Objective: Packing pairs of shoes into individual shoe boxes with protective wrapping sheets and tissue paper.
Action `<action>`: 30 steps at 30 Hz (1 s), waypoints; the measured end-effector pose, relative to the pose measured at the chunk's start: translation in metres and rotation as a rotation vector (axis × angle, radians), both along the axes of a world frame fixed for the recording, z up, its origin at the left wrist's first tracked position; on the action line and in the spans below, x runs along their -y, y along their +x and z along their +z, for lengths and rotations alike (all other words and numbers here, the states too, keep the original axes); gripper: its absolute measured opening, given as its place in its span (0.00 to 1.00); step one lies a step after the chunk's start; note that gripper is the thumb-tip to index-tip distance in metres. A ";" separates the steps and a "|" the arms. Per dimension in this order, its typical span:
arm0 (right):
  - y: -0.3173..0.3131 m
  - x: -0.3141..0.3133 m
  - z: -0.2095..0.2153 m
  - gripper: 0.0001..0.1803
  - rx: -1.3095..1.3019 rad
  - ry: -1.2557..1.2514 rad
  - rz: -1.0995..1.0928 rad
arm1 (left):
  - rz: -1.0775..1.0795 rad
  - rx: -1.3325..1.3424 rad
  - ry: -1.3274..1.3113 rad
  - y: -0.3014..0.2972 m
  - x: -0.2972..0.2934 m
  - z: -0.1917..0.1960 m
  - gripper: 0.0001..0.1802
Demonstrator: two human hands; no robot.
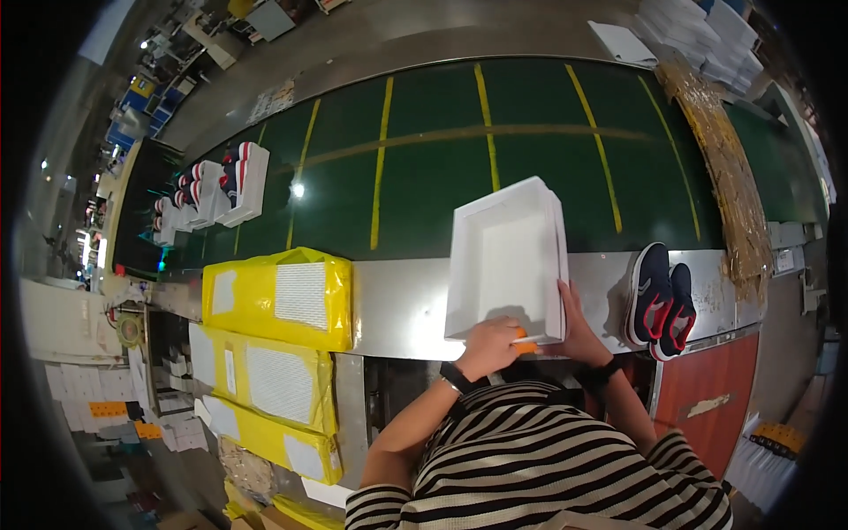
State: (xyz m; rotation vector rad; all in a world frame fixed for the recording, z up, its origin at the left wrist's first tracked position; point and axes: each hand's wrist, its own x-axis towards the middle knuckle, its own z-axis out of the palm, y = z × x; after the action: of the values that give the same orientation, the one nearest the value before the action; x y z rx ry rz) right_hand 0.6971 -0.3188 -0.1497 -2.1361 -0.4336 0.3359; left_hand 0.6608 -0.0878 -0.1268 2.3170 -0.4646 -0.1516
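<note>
A white, lidless shoebox (508, 265) is in front of me, over the metal edge of the conveyor, with its open side facing me. My right hand (579, 327) grips its near right corner, fingers along the outer wall. At the box's near edge my left hand (488, 348) is closed around a small orange object (526, 345) with a pale strip beside it. The exact kind of that object is too small to tell. To the right, a pair of dark navy sneakers (661, 300) with red linings and white soles lies on the metal ledge.
A green conveyor belt (433, 194) with yellow lines runs across. Several shoes in white boxes (243, 185) stand at its left. Yellow-wrapped packs (278, 300) are stacked at my left. Torn brown cardboard (711, 168) covers the right end, with white stacks (685, 35) behind.
</note>
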 end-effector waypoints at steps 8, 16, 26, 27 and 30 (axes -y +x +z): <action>-0.013 -0.015 -0.002 0.66 -0.432 0.414 0.157 | 0.086 0.046 -0.086 -0.029 -0.046 0.025 0.12; -0.068 -0.032 -0.043 0.56 -0.992 0.412 -0.251 | 0.321 -0.101 -0.569 -0.035 -0.072 0.063 0.13; -0.060 -0.111 -0.160 0.29 -0.371 -0.281 -0.439 | 0.028 0.275 0.363 -0.096 -0.213 0.058 0.06; -0.056 -0.098 -0.187 0.30 -0.314 -0.330 -0.537 | 0.014 0.256 0.403 -0.097 -0.222 0.052 0.04; -0.048 -0.101 -0.169 0.26 -0.371 -0.266 -0.549 | 0.051 0.255 0.411 -0.122 -0.248 0.014 0.03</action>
State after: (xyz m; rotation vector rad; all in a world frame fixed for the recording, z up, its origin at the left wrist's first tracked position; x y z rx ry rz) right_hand 0.6489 -0.2183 -0.3186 -2.2768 0.4280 0.4746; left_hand 0.5385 0.1607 -0.1127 2.7658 -0.5394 0.0837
